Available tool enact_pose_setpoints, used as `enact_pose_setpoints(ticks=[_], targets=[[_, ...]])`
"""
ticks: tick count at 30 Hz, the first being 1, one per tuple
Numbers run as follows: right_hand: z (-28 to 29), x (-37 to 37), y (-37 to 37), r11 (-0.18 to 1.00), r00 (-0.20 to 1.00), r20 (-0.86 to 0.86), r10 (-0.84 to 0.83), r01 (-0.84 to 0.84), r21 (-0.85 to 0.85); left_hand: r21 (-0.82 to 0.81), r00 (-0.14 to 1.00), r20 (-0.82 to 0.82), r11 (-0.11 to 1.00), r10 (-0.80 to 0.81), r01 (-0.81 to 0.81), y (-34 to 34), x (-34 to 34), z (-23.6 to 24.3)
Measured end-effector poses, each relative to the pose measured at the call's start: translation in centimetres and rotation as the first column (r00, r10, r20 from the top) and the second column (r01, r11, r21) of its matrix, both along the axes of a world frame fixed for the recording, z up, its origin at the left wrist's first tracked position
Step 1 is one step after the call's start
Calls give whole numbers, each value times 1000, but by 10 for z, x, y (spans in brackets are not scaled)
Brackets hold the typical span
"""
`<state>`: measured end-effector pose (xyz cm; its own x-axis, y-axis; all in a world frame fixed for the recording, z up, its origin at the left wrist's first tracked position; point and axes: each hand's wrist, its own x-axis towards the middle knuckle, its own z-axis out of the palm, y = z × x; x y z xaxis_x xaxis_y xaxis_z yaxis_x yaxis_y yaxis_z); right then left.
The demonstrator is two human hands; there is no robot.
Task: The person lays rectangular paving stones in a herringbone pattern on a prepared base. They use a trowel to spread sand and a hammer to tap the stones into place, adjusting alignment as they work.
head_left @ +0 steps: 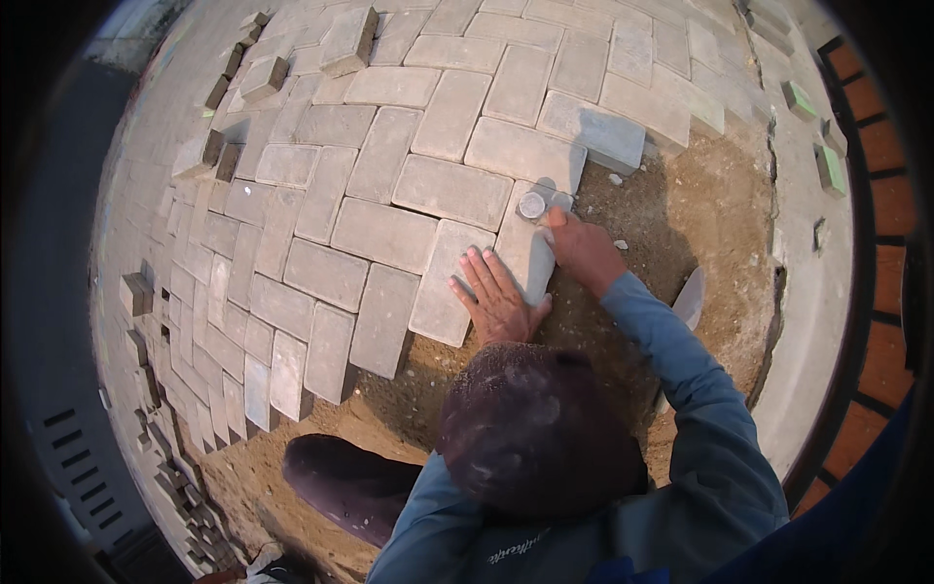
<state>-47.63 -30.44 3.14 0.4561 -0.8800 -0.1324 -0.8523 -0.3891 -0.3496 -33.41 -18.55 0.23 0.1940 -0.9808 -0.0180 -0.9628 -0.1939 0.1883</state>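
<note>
One round-headed tool [531, 205] and one grey edge paver [525, 243] lie between a co-worker's two hands, where herringbone paving meets bare sand [725, 214]. Two green-marked blocks [830, 170] sit on the concrete strip [817, 243] at right; one large loose block [348, 41] lies atop the paving at upper left. The co-worker's dark cap [530, 428] hides the left forearm. The left hand [498, 300] is spread flat across pavers; the right hand [584, 251] is curled beside the tool, its grip unclear. The camera wearer's own hands cannot be judged.
</note>
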Motion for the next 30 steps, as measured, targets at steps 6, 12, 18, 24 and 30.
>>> enact_pose_setpoints(ticks=[6,12,18,24,30], targets=[[57,32,-29,996,983,180,-31,45,-71,60,999,-2,997,46,-46,2,11,1],[-7,21,-1,998,997,72,10,-14,61,100,1000,-2,995,31,-31,1,3,7],[48,29,32,999,918,393,-53,45,31,28,998,23,997,64,-65,5,9,-4],[-11,10,17,979,975,185,-122,88,183,69,997,0,995,76,-75,-5,-6,5],[10,-35,66,360,37,359,-933,16,933,95,994,59,991,92,-98,4,9,2]])
